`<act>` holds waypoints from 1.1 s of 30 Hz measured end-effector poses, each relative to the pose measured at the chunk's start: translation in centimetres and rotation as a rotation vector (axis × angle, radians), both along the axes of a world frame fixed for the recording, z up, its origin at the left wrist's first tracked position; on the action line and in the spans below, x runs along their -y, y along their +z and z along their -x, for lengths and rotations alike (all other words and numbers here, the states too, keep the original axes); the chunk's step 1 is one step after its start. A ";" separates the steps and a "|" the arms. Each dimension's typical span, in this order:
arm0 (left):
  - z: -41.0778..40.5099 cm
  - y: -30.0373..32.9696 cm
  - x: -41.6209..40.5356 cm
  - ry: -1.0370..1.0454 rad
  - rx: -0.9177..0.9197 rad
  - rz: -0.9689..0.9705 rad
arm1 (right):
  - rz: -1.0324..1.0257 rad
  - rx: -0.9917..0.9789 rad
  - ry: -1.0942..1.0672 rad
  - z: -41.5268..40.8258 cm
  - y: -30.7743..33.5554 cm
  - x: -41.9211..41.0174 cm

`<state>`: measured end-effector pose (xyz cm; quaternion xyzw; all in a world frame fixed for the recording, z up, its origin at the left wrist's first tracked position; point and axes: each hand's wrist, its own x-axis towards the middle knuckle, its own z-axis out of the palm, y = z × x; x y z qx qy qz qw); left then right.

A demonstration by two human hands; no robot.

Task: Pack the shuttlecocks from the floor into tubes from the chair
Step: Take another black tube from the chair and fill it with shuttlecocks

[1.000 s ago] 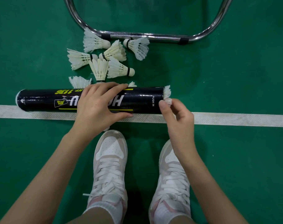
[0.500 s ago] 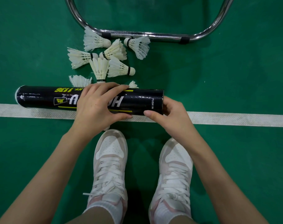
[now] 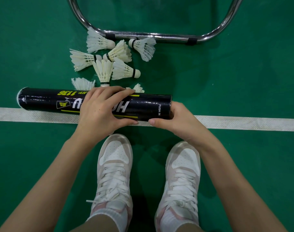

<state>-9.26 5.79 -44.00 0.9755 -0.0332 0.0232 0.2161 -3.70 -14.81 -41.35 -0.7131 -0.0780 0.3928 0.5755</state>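
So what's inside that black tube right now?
Nothing inside shows: the tube is opaque, and the right hand covers its open end. The left hand grips its middle. Loose shuttlecocks lie on the floor behind it.

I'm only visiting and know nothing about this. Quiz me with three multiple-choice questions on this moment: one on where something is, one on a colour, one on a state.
1. Where do the loose shuttlecocks lie?
A. Beyond the tube, near the chrome frame
B. On the shoes
C. Right of the right hand

2. What colour is the tube?
A. Red
B. Black with yellow print
C. White

3. What is the left hand doing?
A. Hanging free
B. Lying flat on the floor
C. Gripping the tube's middle

Answers:
1 A: they cluster between the tube and the chrome frame.
2 B: dark body, yellow lettering.
3 C: fingers wrap over it, while the right hand covers its end.
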 end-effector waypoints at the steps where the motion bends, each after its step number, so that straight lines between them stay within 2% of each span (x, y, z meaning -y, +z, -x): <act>1: 0.0 0.0 0.0 0.001 0.000 0.002 | -0.004 0.002 0.003 -0.1 0.0 0.0; 9: -0.2 -0.2 -0.2 0.016 -0.014 0.015 | -0.077 -0.030 -0.025 -0.5 -0.1 0.8; 16: -0.6 -0.2 -0.7 0.023 0.010 0.020 | -0.146 -0.032 -0.338 -1.3 -1.0 2.0; 22: -0.3 -0.1 -1.4 0.044 -0.013 0.009 | -0.038 0.019 -0.421 -3.3 -3.4 0.8; 26: 0.2 -0.3 -2.4 0.049 -0.029 -0.001 | 0.007 0.036 -0.331 -4.5 -5.1 -0.7; 33: 0.9 -0.9 -3.8 0.063 -0.015 -0.015 | 0.184 0.177 -0.113 -4.9 -7.0 -3.5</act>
